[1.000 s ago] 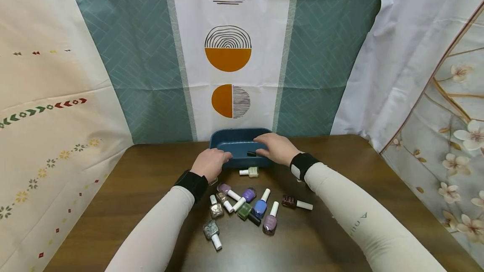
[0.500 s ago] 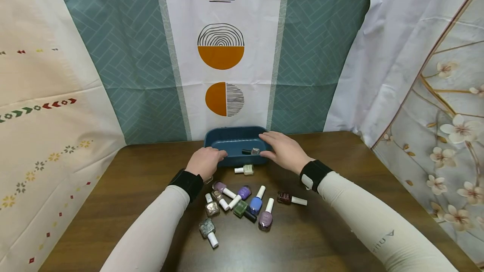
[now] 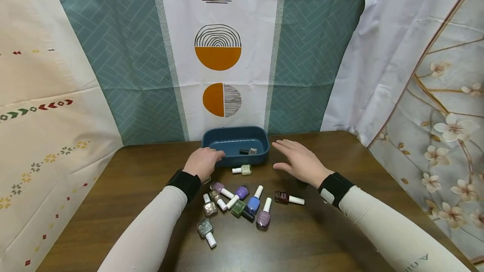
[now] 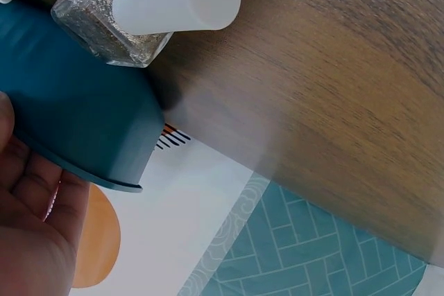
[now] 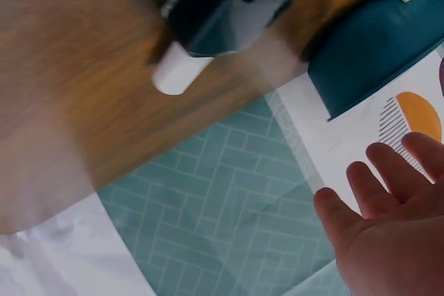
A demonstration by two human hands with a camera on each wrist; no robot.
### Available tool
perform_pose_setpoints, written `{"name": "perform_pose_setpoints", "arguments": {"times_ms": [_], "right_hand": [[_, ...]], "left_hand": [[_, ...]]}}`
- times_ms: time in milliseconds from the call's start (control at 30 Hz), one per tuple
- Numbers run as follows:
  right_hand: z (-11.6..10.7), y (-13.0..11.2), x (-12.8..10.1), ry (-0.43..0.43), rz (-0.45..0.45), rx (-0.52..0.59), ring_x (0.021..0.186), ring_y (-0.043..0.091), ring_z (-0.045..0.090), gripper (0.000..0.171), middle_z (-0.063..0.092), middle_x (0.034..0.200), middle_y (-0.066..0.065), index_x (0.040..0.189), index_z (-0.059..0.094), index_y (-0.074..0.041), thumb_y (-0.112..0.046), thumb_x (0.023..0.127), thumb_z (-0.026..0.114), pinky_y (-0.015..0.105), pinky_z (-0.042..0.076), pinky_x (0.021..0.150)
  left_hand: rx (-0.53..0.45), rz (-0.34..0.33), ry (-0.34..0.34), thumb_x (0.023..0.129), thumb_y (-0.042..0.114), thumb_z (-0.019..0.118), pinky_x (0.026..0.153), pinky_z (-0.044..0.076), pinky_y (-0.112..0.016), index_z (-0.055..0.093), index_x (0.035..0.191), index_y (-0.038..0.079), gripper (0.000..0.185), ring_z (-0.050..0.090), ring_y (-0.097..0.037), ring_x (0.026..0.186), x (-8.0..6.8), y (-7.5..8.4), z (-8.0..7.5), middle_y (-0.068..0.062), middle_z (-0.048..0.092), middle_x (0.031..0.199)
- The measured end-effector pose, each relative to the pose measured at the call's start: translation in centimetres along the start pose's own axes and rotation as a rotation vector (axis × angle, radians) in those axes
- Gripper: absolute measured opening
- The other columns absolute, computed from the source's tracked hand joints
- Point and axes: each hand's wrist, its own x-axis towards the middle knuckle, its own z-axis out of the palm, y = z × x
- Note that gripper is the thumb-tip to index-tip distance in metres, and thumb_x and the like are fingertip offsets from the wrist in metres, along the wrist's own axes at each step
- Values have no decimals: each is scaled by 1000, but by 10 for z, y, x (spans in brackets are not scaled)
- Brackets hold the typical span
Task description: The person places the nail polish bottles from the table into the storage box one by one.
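Note:
My left hand (image 3: 202, 163) grips the left rim of a dark blue plastic bin (image 3: 236, 163); in the left wrist view its fingers (image 4: 41, 188) curl over the bin's edge. A small clear nail polish bottle with a black cap (image 3: 248, 151) lies inside the bin. To the right of the bin, my right hand (image 3: 298, 160) is held over the table with fingers spread and nothing in it. Below that wrist, a dark nail polish bottle with a white cap (image 5: 225, 22) shows in the right wrist view. A pale green nail polish bottle (image 3: 245, 170) lies just in front of the bin.
Several nail polish bottles lie loosely on the brown table, among them a blue one (image 3: 253, 205), a green one (image 3: 238, 208), a dark red one (image 3: 281, 197) and a grey glitter one (image 3: 205, 228). A gold glitter bottle (image 4: 107, 12) is near the left wrist. Curtains hang behind.
My right hand has moved out of the bin to the right and its fingers have opened, leaving the clear bottle with the black cap inside. The left hand has stayed on the rim.

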Motion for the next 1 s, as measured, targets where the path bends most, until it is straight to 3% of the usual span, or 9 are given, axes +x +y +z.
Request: {"name": "perform_pose_setpoints", "arguments": {"times_ms": [433, 1000], "right_hand": [[2, 13, -36, -8, 15, -27, 155, 46, 44, 80, 54, 162, 25, 161, 53, 1, -39, 99, 84, 62, 31, 127], [8, 29, -73, -9, 93, -36, 148, 49, 51, 83, 57, 157, 27, 156, 57, 4, -41, 95, 89, 65, 39, 121]], "left_hand": [[6, 0, -16, 98, -13, 73, 89, 63, -43, 79, 125, 10, 36, 77, -28, 99, -2, 1, -3, -6, 82, 107], [-10, -30, -28, 96, -15, 73, 90, 63, -44, 80, 125, 8, 38, 77, -30, 100, 0, 6, -7, -7, 82, 108]]}}
